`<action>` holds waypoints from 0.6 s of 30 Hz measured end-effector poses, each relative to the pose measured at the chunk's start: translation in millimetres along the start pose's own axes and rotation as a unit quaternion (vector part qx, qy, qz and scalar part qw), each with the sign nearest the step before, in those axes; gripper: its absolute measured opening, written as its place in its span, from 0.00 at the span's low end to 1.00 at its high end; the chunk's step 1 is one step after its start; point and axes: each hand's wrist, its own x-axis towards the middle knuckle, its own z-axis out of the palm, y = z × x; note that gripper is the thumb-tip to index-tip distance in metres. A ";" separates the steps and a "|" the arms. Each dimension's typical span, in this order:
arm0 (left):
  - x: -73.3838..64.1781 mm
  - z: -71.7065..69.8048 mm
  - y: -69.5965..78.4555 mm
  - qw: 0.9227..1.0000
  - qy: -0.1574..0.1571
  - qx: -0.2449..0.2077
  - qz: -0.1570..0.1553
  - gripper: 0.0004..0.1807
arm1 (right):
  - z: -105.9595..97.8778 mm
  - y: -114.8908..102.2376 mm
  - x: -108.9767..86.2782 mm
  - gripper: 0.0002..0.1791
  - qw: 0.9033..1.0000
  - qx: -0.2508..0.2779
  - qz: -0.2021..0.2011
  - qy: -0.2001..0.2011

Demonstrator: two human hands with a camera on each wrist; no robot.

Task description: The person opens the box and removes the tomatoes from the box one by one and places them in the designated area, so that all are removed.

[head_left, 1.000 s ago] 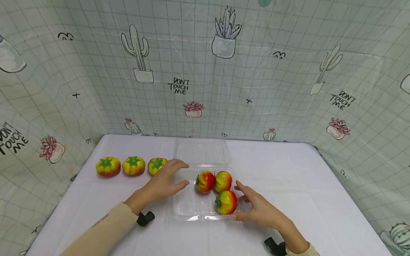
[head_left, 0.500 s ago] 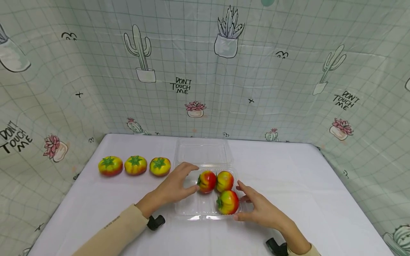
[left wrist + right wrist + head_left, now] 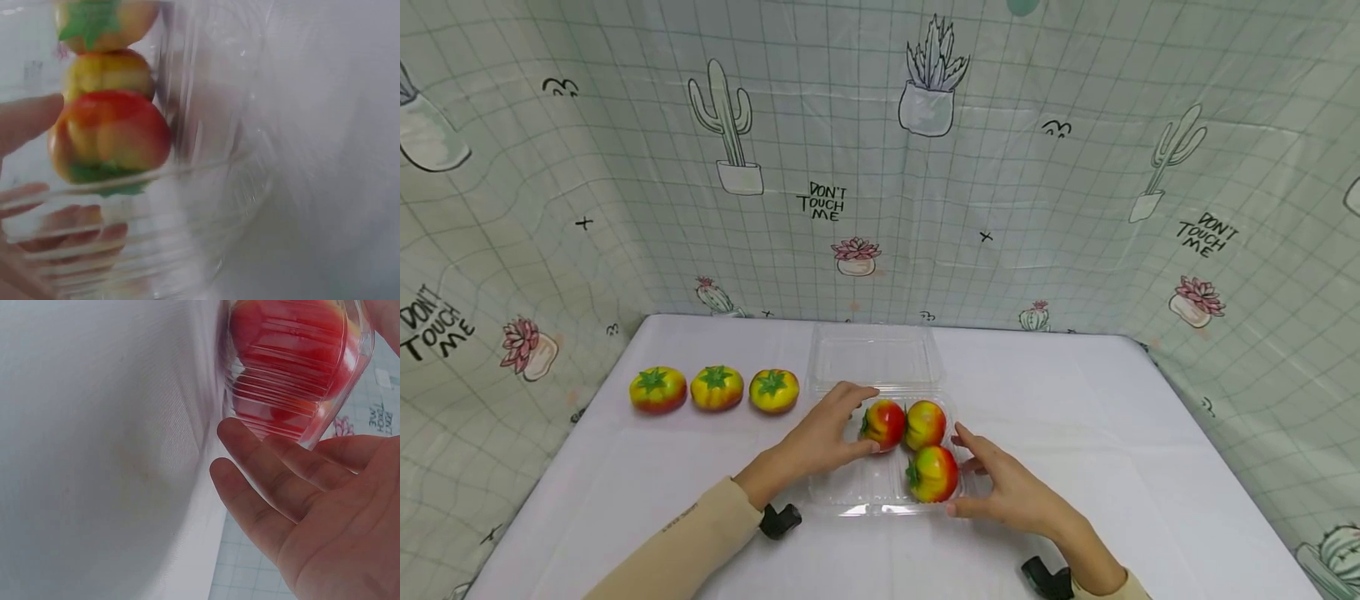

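A clear plastic clamshell box (image 3: 850, 490) stands with its lid (image 3: 875, 354) folded back on the white table. Inside its right half lie three ribbed red-yellow tomatoes: a left one (image 3: 883, 425), one at the back right (image 3: 925, 424) and one at the front right (image 3: 933, 474). My left hand (image 3: 820, 437) reaches over the box's left side, thumb and fingers spread around the left tomato; in the left wrist view the thumb tip is right at that tomato (image 3: 112, 137). My right hand (image 3: 1011, 492) lies beside the right wall, fingers spread and relaxed, as the right wrist view shows.
Three more tomatoes sit in a row left of the box: an outer one (image 3: 658, 390), a middle one (image 3: 717, 388) and one nearest the box (image 3: 774, 392). A patterned cloth (image 3: 880, 208) rises behind the table (image 3: 1060, 392) and at both sides.
My left hand has moved right, from the box's left side to around the left tomato. My right hand has stayed at the right wall. The tomatoes keep their places.
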 end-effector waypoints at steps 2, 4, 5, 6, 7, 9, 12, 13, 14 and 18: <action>0.8 1.8 -0.3 1.000 -0.006 -0.004 -0.002 0.38 | 0.3 -0.3 0.1 0.56 1.000 -0.001 0.001 -0.001; 1.7 3.1 -0.3 1.000 -0.009 -0.004 -0.004 0.38 | 0.4 -0.6 0.3 0.56 1.000 -0.003 0.002 -0.001; 2.4 3.6 -0.3 1.000 -0.011 -0.003 -0.005 0.38 | 0.3 -0.8 0.3 0.56 1.000 -0.005 0.003 0.000; 2.9 4.0 0.0 1.000 -0.012 -0.003 -0.006 0.38 | 0.3 -0.9 0.3 0.56 1.000 -0.007 0.003 0.000; 3.5 4.3 0.2 1.000 -0.014 -0.003 -0.007 0.38 | 0.3 -1.1 0.4 0.56 1.000 -0.008 0.004 0.001; 4.5 5.0 0.7 1.000 -0.018 -0.002 -0.010 0.38 | 0.2 -1.5 0.4 0.57 1.000 -0.010 0.007 0.001; 5.7 5.7 2.2 0.999 -0.026 0.003 -0.018 0.38 | 0.6 -1.2 0.4 0.57 1.000 -0.010 0.008 0.001; 6.3 6.1 2.6 0.999 -0.029 0.004 -0.019 0.37 | 0.7 -1.1 0.4 0.57 1.000 -0.009 0.007 0.001; 6.7 6.5 3.1 0.999 -0.031 0.005 -0.017 0.37 | 0.8 -1.1 0.2 0.57 1.000 -0.009 0.006 0.001; 8.4 9.0 4.0 0.999 -0.033 0.002 -0.006 0.35 | 0.8 -1.3 -0.4 0.57 1.000 -0.007 0.000 0.001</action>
